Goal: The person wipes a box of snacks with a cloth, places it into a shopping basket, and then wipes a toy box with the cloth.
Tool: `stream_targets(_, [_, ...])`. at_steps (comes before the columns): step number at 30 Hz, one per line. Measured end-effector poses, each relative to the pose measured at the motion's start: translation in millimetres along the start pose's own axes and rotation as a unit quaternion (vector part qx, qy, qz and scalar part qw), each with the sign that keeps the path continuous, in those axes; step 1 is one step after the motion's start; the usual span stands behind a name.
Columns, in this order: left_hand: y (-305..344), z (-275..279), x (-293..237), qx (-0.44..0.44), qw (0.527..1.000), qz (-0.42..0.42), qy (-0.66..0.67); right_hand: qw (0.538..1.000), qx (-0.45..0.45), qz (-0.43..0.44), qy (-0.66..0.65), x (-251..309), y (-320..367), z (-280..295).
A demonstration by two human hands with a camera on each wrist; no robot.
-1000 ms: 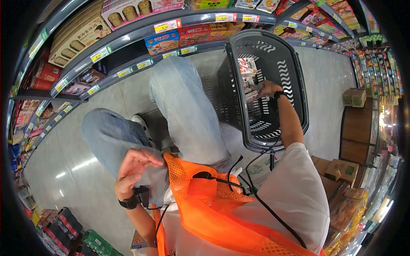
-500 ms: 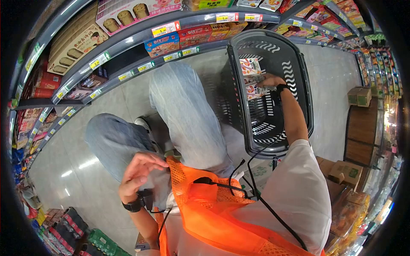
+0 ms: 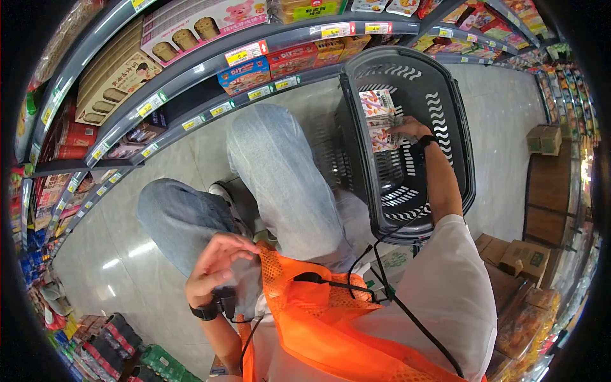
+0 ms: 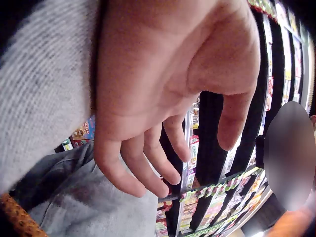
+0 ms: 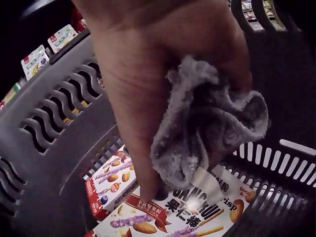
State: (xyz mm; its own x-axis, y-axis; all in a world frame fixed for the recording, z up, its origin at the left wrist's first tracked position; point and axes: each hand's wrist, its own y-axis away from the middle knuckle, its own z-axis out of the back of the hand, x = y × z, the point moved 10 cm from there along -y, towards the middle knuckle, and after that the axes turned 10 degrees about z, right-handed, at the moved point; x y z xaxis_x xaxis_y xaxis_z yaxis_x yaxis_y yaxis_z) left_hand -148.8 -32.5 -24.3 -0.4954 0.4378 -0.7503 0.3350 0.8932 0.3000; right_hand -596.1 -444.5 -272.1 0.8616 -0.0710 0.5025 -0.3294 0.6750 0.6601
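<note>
Boxes of snack sticks (image 5: 112,180), white cartons printed with almonds, sit one beyond the other in a black slotted basket (image 3: 470,165), between nine and eleven o'clock from its middle. A person's right hand (image 3: 412,129) reaches down among them, fingers curled round a crumpled grey cloth (image 5: 212,123), thumb pointed at the nearer box (image 5: 173,215); whether it touches, I cannot tell. Taking the orange mesh vest (image 3: 318,305) as the dial's hub, twelve o'clock straight ahead, the basket stands at one o'clock on the grey floor (image 3: 108,229), beside bent legs in faded jeans (image 3: 280,165). At ten o'clock is the left hand (image 3: 223,261), its fingers released and gently bent, their tips close to the vest's edge. Supermarket shelving (image 3: 294,39) curves from ten round to one o'clock, yellow-and-white price tags (image 3: 247,54) along its edges, a blue carton (image 3: 245,76) on the lower tier past eleven. Brown cardboard boxes (image 3: 525,261) are stacked toward three o'clock.
</note>
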Motion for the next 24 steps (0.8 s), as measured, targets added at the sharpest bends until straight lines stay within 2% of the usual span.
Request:
stream_targets(3, [-3, -1, -1, 0.008, 1.0, 0.002, 0.008, 0.999, -0.042, -0.014, -0.029, -38, -31, 6])
stream_targets(5, [-5, -2, -2, 0.005, 1.0, 0.009, 0.009, 0.993, -0.12, 0.002, -0.007, -55, -44, 9])
stream_targets(6, [-6, -3, -2, 0.004, 1.0, 0.011, 0.009, 0.987, -0.16, 0.01, 0.004, -38, -35, 14])
stream_targets(7, [-6, -3, -3, 0.002, 1.0, 0.013, 0.009, 0.987, -0.158, 0.017, 0.024, -24, -23, 16])
stream_targets(10, [-9, -4, -4, 0.001, 1.0, 0.016, 0.007, 0.976, -0.211, -0.035, 0.024, -48, -24, 5])
stream_targets(11, [-10, -4, -3, 0.002, 1.0, 0.016, 0.006, 0.981, -0.176, -0.072, 0.042, -34, -5, -3])
stream_targets(14, [-13, -6, -5, 0.005, 1.0, 0.018, 0.004, 0.992, -0.068, -0.102, 0.042, -60, -18, -37])
stream_targets(15, [-14, -6, -6, 0.005, 1.0, 0.018, 0.004, 0.989, -0.126, -0.075, 0.012, -63, -18, -38])
stream_targets(18, [-17, -7, -7, 0.004, 1.0, 0.029, 0.006, 0.974, -0.22, -0.045, 0.034, -66, -7, -30])
stream_targets(19, [-18, -12, -6, 0.021, 0.999, 0.037, 0.01, 0.988, -0.15, -0.028, -0.032, -80, -19, -41])
stream_targets(20, [-21, -12, -5, 0.026, 0.999, 0.042, 0.008, 0.975, -0.222, 0.002, 0.019, -85, -14, -36])
stream_targets(23, [-17, -10, -8, 0.026, 0.998, 0.051, -0.023, 0.977, -0.075, 0.172, 0.102, -87, -35, -60])
stream_targets(24, [-18, -13, -10, 0.028, 0.998, 0.055, -0.026, 0.951, -0.047, 0.24, 0.191, -67, -30, -70])
